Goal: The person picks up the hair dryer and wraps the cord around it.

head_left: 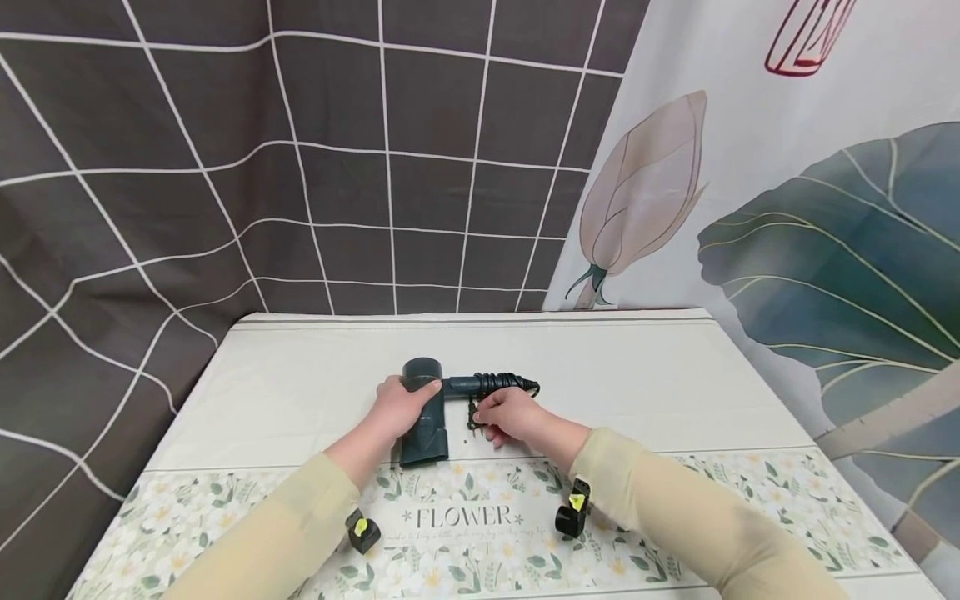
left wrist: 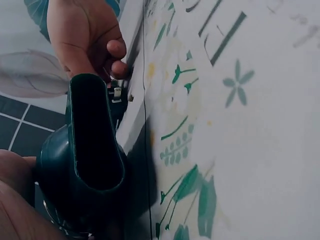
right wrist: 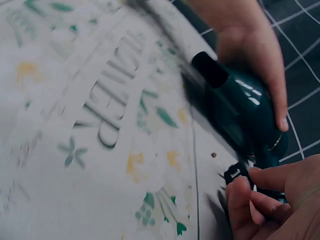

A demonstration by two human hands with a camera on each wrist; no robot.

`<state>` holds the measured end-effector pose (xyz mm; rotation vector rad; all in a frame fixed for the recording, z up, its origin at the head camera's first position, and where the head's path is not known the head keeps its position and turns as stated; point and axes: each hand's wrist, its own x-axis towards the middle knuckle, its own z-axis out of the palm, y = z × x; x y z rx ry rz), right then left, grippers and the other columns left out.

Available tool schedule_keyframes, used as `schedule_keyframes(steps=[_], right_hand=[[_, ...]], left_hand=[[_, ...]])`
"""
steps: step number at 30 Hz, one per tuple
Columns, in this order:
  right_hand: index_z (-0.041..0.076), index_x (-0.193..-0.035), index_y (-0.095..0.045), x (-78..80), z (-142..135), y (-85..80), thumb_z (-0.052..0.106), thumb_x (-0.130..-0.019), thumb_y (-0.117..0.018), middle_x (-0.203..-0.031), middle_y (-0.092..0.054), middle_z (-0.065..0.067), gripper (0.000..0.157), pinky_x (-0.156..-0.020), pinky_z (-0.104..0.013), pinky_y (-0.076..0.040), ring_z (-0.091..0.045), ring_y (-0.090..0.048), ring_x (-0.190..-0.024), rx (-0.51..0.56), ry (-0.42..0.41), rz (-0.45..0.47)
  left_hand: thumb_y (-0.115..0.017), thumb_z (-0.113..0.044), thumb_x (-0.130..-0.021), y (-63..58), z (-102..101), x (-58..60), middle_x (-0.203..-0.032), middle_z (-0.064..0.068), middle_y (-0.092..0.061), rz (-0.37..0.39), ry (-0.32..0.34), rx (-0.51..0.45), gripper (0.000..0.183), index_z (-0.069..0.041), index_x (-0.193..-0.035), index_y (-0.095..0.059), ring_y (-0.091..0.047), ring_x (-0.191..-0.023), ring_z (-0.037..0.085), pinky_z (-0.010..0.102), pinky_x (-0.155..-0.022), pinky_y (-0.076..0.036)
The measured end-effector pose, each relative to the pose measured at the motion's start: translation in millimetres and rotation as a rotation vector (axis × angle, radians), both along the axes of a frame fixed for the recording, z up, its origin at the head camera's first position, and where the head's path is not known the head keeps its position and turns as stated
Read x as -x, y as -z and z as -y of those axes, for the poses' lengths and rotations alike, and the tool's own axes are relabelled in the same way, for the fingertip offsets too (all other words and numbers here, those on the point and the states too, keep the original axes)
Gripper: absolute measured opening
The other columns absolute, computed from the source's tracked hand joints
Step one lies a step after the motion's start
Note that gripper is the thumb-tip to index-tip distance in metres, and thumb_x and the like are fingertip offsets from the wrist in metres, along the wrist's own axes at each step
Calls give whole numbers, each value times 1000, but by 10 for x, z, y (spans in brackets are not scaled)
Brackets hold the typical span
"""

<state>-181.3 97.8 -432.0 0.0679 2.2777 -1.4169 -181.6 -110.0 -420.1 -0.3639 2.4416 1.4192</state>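
Note:
A dark teal hair dryer (head_left: 425,429) lies on the table, its flat nozzle toward me. My left hand (head_left: 397,404) grips its body from the left, thumb across the top. The handle (head_left: 459,387) points right, with a black cord (head_left: 498,382) wound round it. Below the handle, my right hand (head_left: 512,416) pinches the black plug (right wrist: 235,172) between thumb and fingers, its prongs showing. In the left wrist view the open nozzle mouth (left wrist: 95,135) faces the camera, and the right hand (left wrist: 87,37) is just beyond it.
The table is covered by a white cloth (head_left: 315,358) with a floral band and the word FLOWER. A dark grid curtain (head_left: 435,192) hangs behind it, and a white curtain with a large leaf print (head_left: 847,242) is at the right.

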Motion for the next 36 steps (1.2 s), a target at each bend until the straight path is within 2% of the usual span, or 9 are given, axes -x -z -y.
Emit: schedule_keyframes(steps=[3,7,16,26,29,33,36], right_hand=[[0,-106,-70,-5,9,0,12,-95,-67,-63,-63,-7,17,-49,-25,-51,-10,-54,-46,-65,-24,-53],[2,-104,-70,-7,18,9,13,-95,-67,-63,-63,-8,14,-47,-25,-51,-11,-53,-45,-93,-31,-78],[3,-98,-70,-17,11,28,13,-95,-67,-61,-62,-7,10,-46,-25,-50,-11,-53,-45,-75,-43,-104],[0,-108,-68,-35,-60,9,13,-98,-60,-65,-66,-11,18,-49,-26,-50,-12,-56,-47,-22,-16,-56],[1,-111,-68,-50,-85,15,15,-100,-57,-67,-67,-11,21,-50,-26,-51,-13,-57,-48,-26,-10,-54],[-1,-112,-67,-80,-143,10,15,-100,-56,-79,-68,-11,22,-52,-29,-53,-14,-60,-53,4,-4,-51],[-2,-114,-66,-99,-202,-16,13,-100,-56,-89,-67,-12,23,-55,-31,-55,-17,-63,-59,34,10,-50]], left_hand=[[-61,-50,-94,-6,12,4,-148,33,-25,-22,-9,-13,90,6,-152,-19,-39,-132,46,59,-107,-36],[-60,-48,-95,6,34,-1,-151,32,-23,-35,-12,-19,90,0,-155,-12,-36,-136,47,60,-108,-34],[-58,-40,-96,25,106,-28,-151,32,-27,-40,45,-29,86,3,-154,-11,-33,-138,46,58,-110,-33],[-58,-36,-96,26,137,-69,-149,32,-35,-48,60,-75,85,3,-154,-10,-38,-137,44,55,-111,-32],[-57,-38,-97,3,154,-95,-149,32,-36,-37,68,-84,84,2,-155,-11,-42,-134,45,55,-105,-41],[-56,-40,-99,-18,190,-127,-147,33,-36,-30,74,-85,81,2,-154,-14,-51,-124,45,47,-87,-54],[-55,-42,-99,-36,239,-151,-143,29,-39,-24,67,-69,79,-1,-154,-17,-58,-111,40,41,-79,-56]])
